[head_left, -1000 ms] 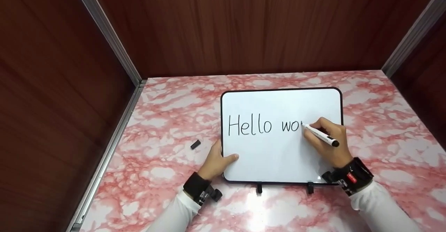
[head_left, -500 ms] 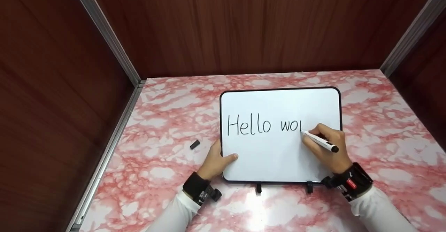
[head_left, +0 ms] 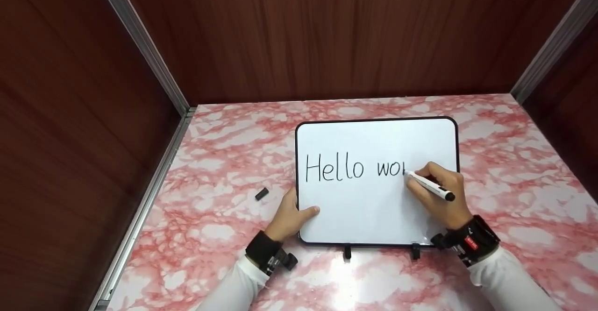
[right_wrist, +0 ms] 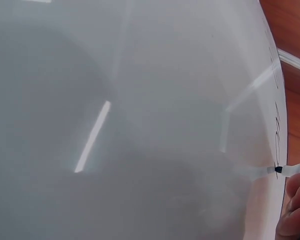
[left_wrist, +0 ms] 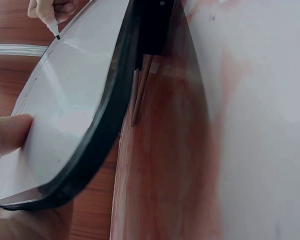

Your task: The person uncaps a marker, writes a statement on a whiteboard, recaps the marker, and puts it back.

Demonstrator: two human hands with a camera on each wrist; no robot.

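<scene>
A black-framed whiteboard [head_left: 373,217] stands tilted on the table, with "Hello wo" and the start of another letter in black. At its left edge my left hand [head_left: 290,215] grips the frame, thumb across the front and the other fingers behind, mostly hidden. My right hand [head_left: 441,194] pinches a white marker [head_left: 432,186] with a black end. In the right wrist view the black tip of the marker [right_wrist: 279,170] touches the board beside the writing. The left wrist view shows the left thumb [left_wrist: 10,134] on the board's face.
A small black marker cap [head_left: 261,194] lies on the red-and-white marbled table [head_left: 224,264], left of the board. Two black feet [head_left: 347,251] stick out under the board's lower edge. Wood-grain panels [head_left: 327,40] stand behind and at both sides.
My right hand drew the marker down, making a vertical stroke after the "o", then moved slightly back up along it. My left hand keeps its hold on the board.
</scene>
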